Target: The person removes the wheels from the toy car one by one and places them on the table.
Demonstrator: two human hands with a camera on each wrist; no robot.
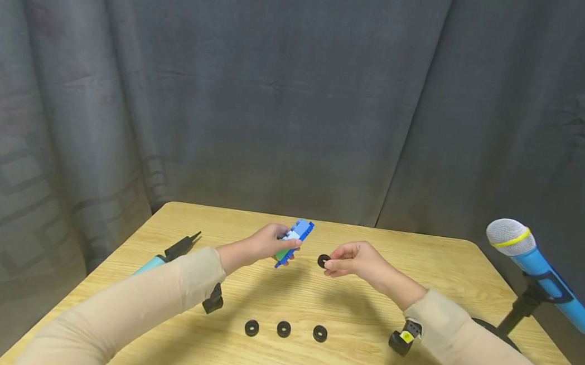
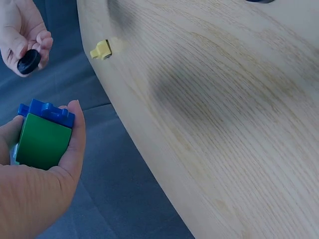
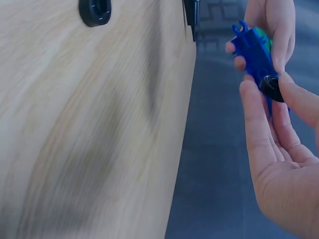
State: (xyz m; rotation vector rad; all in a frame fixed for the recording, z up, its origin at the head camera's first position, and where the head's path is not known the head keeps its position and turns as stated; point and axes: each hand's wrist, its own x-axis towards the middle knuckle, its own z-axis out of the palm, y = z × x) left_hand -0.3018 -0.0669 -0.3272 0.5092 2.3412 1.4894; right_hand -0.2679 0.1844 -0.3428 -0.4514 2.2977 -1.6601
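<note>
My left hand (image 1: pixel 271 241) grips a blue and green block-built toy vehicle (image 1: pixel 299 229) above the table, thumb on one side and fingers on the other. In the left wrist view its green block (image 2: pixel 44 142) faces the camera; in the right wrist view its blue underside (image 3: pixel 253 52) shows. Just to the right, my right hand (image 1: pixel 360 262) pinches a small black toy wheel (image 1: pixel 323 261) between thumb and fingers. The head view shows a gap between wheel and vehicle. Three similar black wheels lie in a row nearer me: left (image 1: pixel 252 328), middle (image 1: pixel 283 329) and right (image 1: pixel 320 334).
A blue microphone (image 1: pixel 543 270) leans in a black stand at the right side of the wooden table (image 1: pixel 399 245). At the left lies a teal tool (image 1: pixel 151 264) with a black pointed tip, partly behind my sleeve. The left wrist view shows a small yellow piece (image 2: pixel 102 50) by the table edge.
</note>
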